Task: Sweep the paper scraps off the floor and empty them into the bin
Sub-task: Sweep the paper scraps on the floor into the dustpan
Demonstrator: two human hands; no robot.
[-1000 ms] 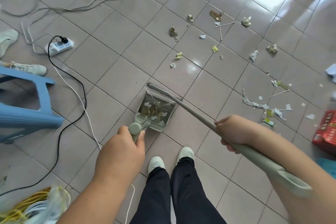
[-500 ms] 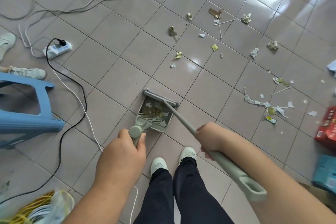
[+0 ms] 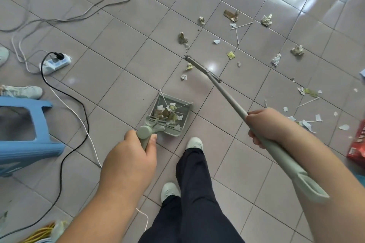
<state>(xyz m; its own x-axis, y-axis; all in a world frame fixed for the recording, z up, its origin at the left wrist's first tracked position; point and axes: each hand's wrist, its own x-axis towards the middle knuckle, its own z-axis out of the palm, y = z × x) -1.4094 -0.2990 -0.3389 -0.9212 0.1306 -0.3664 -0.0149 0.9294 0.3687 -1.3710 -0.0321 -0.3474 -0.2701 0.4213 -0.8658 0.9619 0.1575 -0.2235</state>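
Gripping the broom (image 3: 227,94) partway up its grey-green handle, your right hand (image 3: 262,124) has its fingers curled round the shaft, while your left hand (image 3: 128,156) clasps the upright handle of the dustpan (image 3: 171,116), thumb against the knob at its top. With the dustpan as landmark: the pan sits flat on the tiled floor (image 3: 118,49) with its mouth facing away from you, and already holds a small heap of paper scraps and thin sticks. Beyond its mouth and slightly right, the broom head (image 3: 203,69) lies near two small scraps (image 3: 186,71); whether its bristles touch the tile cannot be told. Farther beyond and to the right, most of the scraps remain scattered across several tiles. To the pan's left lie a black cable (image 3: 79,108) and a power strip (image 3: 55,63); no bin is in view. To do this stroke well, set the head down behind the nearest scraps and draw them toward the pan's lip in short, low pulls; keep the pan's front edge pressed to the tile so that paper does not slide beneath, and hold it level to avoid spilling what it carries.
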